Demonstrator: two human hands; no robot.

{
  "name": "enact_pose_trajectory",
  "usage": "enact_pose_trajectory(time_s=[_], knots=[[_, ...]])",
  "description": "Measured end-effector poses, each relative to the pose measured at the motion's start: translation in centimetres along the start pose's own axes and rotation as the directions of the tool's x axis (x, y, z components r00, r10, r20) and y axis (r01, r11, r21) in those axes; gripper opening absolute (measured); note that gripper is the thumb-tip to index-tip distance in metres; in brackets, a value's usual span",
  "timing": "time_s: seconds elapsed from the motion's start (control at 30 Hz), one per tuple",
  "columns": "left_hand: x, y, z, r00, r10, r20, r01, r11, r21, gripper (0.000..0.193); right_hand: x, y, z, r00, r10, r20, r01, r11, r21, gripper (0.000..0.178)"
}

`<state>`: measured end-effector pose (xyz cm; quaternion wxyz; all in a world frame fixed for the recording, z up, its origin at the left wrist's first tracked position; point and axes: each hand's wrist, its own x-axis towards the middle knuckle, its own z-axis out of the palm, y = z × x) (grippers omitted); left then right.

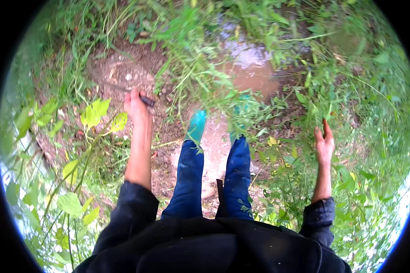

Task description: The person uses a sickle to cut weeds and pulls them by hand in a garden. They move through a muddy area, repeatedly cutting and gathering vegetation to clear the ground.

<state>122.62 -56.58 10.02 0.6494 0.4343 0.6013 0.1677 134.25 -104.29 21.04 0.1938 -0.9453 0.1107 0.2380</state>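
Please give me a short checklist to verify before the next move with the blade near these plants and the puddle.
1. Left hand grips the tool handle: ok.
2. Blade points away from the legs: ok.
3. Right hand is open and far from the blade: ok.
4. Turquoise boots stand clear of the muddy puddle: cannot tell, weeds cover the toes.
5. Blade condition: cannot tell, blurred.

Ground: bare brown earth (123, 68), damp, with small stones and scraps of dry stalk scattered on it. A muddy puddle (253, 73) lies at the far side, brown water reflecting pale sky. Two turquoise boots (197, 127) stand on a lighter wet patch just short of the puddle. Green weeds and grass (205, 77) crowd in from all sides, some stems overhanging the water.
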Motion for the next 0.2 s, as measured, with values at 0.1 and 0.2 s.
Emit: enact_pose_trajectory(time_s=[0.1,0.2], knots=[[-10.6,5.3,4.4,0.929,0.289,0.232,-0.346,0.901,0.262,0.012,0.3,-4.5,-0.1,0.918,-0.308,-0.248,0.295,0.951,-0.091,0.031],[-15.8,4.5,8.6,0.723,0.404,0.560,-0.625,0.729,0.280,0.017,-0.6,-11.8,1.5,0.948,-0.157,0.277,0.006,0.878,0.479,0.030]])
